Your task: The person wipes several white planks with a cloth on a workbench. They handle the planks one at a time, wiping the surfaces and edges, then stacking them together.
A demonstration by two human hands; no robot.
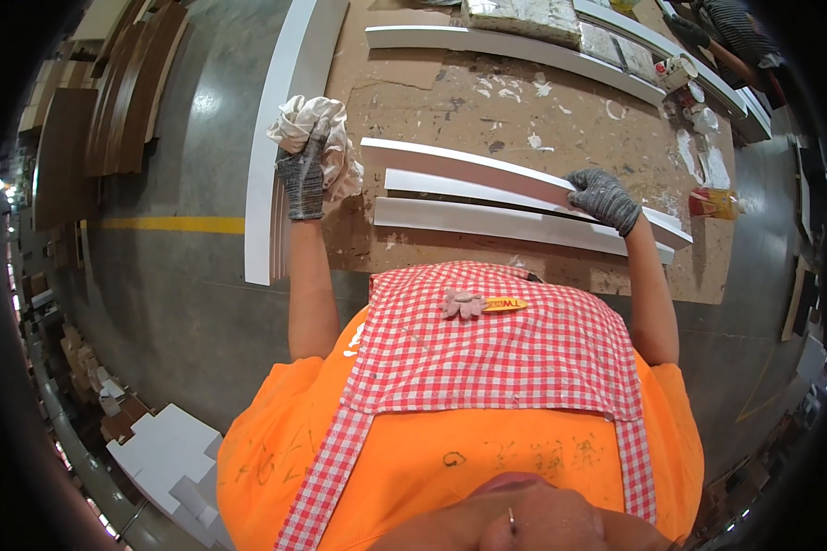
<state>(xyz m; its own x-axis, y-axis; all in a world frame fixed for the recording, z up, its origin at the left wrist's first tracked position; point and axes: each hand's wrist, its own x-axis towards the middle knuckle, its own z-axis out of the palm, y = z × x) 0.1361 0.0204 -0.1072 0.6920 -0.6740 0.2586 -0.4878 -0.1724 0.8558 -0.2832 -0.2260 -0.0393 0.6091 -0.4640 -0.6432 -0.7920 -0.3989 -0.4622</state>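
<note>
Both of my hands wear grey knit gloves. My left hand (303,174) is closed on a crumpled off-white cloth (314,129), beside a stack of long white boards (280,110) at the table's left edge. Farther right, my right hand (606,199) grips the right part of a long white strip (469,165), whose brownish side faces me. Just nearer me lie a second white strip (432,187) and a third one (487,223), roughly parallel to it. My right fingertips are partly hidden behind the strip.
The strips lie over a paint-spattered brown tabletop (505,110). Another white strip (515,48) and a wrapped white block (524,18) are at the back. Cups (678,69) and an amber container (715,203) stand at the right. A co-worker's dark-gloved hand (687,30) shows at the far right.
</note>
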